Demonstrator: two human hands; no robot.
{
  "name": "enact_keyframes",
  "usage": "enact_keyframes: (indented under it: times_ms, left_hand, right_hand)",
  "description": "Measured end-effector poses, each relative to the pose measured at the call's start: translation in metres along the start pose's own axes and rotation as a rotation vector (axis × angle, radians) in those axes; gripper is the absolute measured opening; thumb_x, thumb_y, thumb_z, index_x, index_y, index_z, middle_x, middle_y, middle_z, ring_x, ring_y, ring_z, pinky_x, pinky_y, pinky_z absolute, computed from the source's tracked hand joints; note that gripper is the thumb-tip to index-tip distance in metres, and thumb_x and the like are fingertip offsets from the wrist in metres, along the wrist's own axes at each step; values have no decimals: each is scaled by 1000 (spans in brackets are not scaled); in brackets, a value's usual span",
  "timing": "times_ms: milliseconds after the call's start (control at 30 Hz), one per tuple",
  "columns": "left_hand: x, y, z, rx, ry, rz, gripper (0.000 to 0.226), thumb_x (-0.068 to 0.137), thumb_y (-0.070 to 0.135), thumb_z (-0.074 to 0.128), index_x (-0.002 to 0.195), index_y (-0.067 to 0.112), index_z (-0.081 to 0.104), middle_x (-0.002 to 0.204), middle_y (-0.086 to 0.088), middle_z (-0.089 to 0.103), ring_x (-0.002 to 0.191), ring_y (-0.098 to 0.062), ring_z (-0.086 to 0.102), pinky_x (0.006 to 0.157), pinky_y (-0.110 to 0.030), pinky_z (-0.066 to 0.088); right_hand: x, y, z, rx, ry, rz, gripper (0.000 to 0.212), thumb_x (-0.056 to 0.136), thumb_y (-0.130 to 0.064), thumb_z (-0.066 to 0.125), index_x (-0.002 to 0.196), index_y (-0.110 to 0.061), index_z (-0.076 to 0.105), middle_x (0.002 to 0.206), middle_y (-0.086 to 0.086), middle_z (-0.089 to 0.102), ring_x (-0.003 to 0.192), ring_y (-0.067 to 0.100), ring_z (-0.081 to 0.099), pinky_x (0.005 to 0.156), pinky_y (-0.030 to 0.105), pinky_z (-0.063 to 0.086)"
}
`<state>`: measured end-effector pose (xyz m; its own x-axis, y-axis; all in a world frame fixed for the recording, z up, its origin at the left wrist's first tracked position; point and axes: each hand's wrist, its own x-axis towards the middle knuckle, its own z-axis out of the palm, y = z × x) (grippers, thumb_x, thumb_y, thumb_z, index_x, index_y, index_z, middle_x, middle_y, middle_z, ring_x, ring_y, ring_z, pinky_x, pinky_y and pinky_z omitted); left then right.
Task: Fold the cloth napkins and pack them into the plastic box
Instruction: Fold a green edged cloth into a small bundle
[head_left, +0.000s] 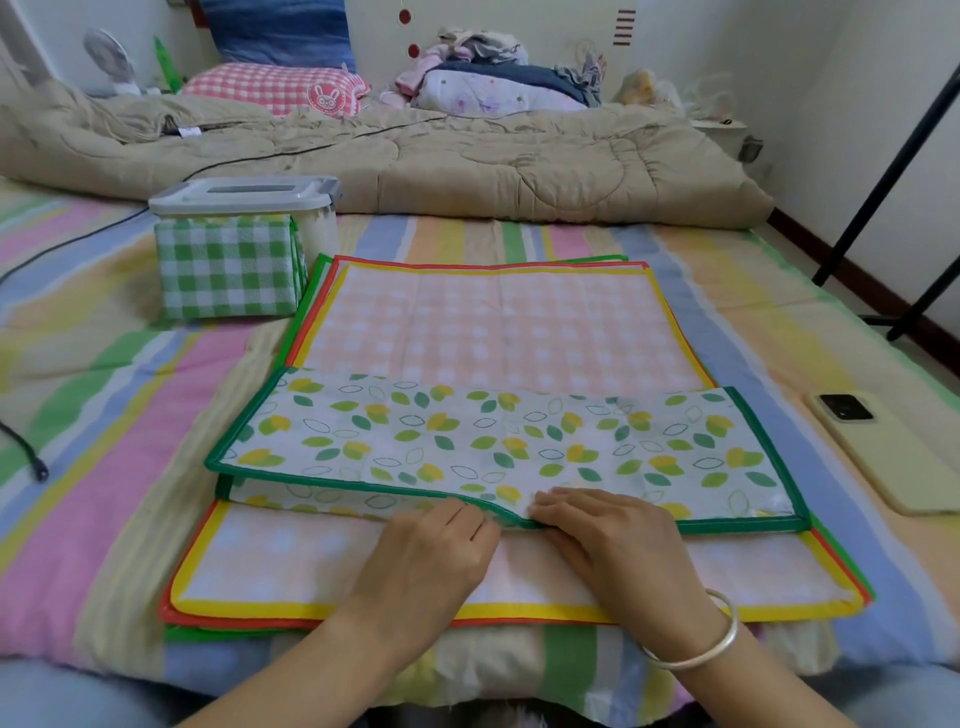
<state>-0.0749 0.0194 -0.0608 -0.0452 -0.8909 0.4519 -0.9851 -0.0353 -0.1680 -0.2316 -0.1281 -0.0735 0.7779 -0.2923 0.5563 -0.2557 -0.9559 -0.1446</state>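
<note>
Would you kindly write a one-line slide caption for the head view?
Both hands, left hand and right hand, press the near edge of a folded leaf-print napkin atop a stack of flat napkins.

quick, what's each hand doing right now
Left hand: fingers curled, pinching the near green edge of the leaf-print napkin.
Right hand: fingers bent on the same edge, pressing it down; a true grip cannot be told.
</note>
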Motion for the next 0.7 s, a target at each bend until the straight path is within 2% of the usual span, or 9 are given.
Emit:
enact_keyframes:
  times_ms: [133,200,267,333,400,467,600,633,700]
  left_hand:
    - [-2,5,-7,28,102,-7,26,64,3,81,71,18,62,71,0,55,63,-20,50,56,-29,33]
    - [4,1,-9,1,132,1,17,74,11,79,87,15,68,88,-3,63,79,-23,59,69,-32,43]
    - [9,-8,-5,-57,94,-36,27,72,19,81,97,15,72,104,-3,69,91,-23,66,77,-36,54]
    - [10,-17,0,-123,23,-68,24,68,25,88,86,18,73,93,3,71,77,-18,68,59,-31,56]
    - [6,-20,7,-165,-37,-68,21,71,25,89,74,19,69,75,6,66,64,-15,63,44,-30,50]
    - [1,-19,14,-150,-41,-54,22,71,18,89,71,19,67,70,5,62,61,-16,59,40,-31,46]
    - [1,-15,14,-90,-48,-64,36,50,5,92,64,20,63,63,4,54,55,-17,51,40,-30,40]
    - [2,-15,13,-84,-51,-59,35,50,5,91,62,20,62,61,4,53,53,-17,49,41,-30,39]
    - [5,-17,12,-113,-43,-38,26,62,13,87,60,20,61,59,5,52,52,-16,49,42,-28,38]
  right_hand:
    - [0,-1,-1,17,-11,-5,26,88,-32,52,91,-27,77,100,-13,74,93,7,71,71,24,57]
    - [0,-1,-2,25,-22,-3,26,88,-32,52,92,-27,77,101,-13,74,93,7,70,75,23,55]
    - [-1,-1,-3,53,-31,24,24,88,-32,54,95,-27,77,103,-14,73,96,6,69,76,23,56]
    - [-2,0,-2,82,-29,54,24,89,-33,55,97,-27,77,106,-14,73,99,6,68,78,24,56]
    - [-4,0,0,93,-18,64,25,90,-33,55,97,-26,77,106,-13,73,99,6,68,78,25,57]
    - [-4,0,1,84,-12,60,25,90,-33,55,96,-25,78,105,-12,73,99,7,69,77,26,58]
    - [-6,-1,3,55,-9,41,25,91,-31,55,95,-23,78,104,-10,74,97,9,70,74,28,59]
    - [-6,-1,3,49,-13,36,25,90,-30,55,95,-23,78,104,-9,74,97,10,70,73,28,59]
    - [-5,-1,3,44,-25,34,25,90,-30,54,94,-23,78,103,-9,74,96,10,71,71,29,60]
